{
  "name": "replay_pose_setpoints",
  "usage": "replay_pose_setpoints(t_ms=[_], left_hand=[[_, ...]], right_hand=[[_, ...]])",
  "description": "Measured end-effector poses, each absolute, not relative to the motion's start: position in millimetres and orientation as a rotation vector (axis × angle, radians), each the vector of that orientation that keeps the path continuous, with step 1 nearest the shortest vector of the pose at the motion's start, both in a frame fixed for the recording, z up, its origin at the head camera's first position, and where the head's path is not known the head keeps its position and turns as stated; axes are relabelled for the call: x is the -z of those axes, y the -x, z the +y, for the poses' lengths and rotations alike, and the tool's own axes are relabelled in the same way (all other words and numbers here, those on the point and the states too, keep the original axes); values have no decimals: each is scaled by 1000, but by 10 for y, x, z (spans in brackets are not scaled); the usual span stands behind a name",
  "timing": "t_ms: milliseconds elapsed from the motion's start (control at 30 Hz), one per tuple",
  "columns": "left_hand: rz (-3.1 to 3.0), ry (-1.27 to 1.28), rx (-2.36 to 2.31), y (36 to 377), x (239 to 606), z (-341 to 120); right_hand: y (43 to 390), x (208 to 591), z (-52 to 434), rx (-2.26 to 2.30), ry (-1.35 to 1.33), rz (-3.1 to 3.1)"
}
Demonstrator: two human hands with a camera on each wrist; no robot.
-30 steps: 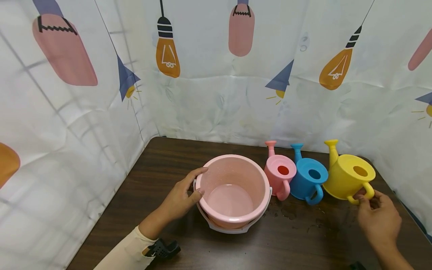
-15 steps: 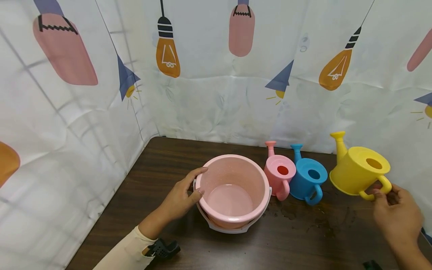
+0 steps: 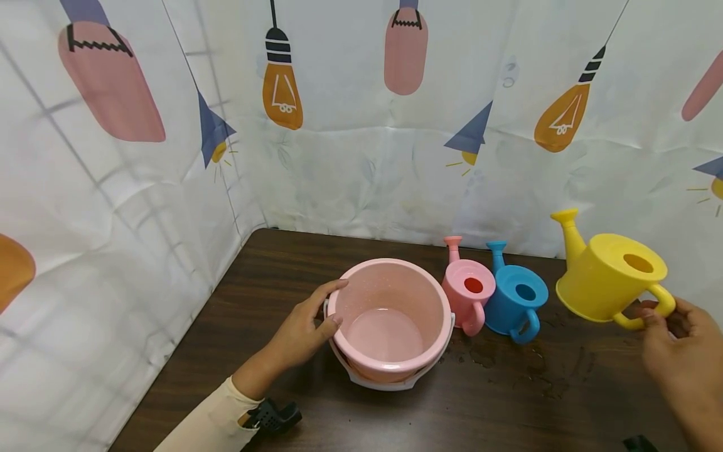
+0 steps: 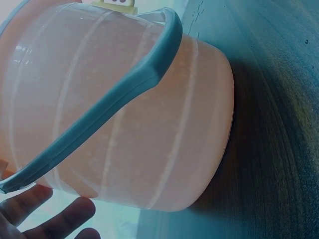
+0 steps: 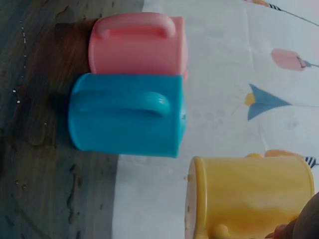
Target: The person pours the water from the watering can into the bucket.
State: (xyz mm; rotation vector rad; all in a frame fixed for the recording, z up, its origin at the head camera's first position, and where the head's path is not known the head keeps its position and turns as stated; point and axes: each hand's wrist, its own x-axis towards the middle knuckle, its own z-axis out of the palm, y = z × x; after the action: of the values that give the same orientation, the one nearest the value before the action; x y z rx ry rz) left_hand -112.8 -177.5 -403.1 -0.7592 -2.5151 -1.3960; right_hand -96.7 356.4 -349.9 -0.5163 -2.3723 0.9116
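my right hand (image 3: 680, 345) pinches the yellow watering can (image 3: 612, 282) by its handle, spout pointing left toward the pink bucket (image 3: 391, 320), which relaxed left hand (image 3: 302, 329) fingers touch.

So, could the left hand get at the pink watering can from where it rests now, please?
Probably not directly: the left hand rests on the pink bucket, which stands between it and the pink watering can. It would have to reach over or around the bucket.
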Motion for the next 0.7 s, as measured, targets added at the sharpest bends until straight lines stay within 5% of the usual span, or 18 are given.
replay_pose_setpoints(t_ms=[700], left_hand=[[-2491,798,1400,1115,4034,-1790]], right_hand=[[883,3253,3380,-886,124,-2431]])
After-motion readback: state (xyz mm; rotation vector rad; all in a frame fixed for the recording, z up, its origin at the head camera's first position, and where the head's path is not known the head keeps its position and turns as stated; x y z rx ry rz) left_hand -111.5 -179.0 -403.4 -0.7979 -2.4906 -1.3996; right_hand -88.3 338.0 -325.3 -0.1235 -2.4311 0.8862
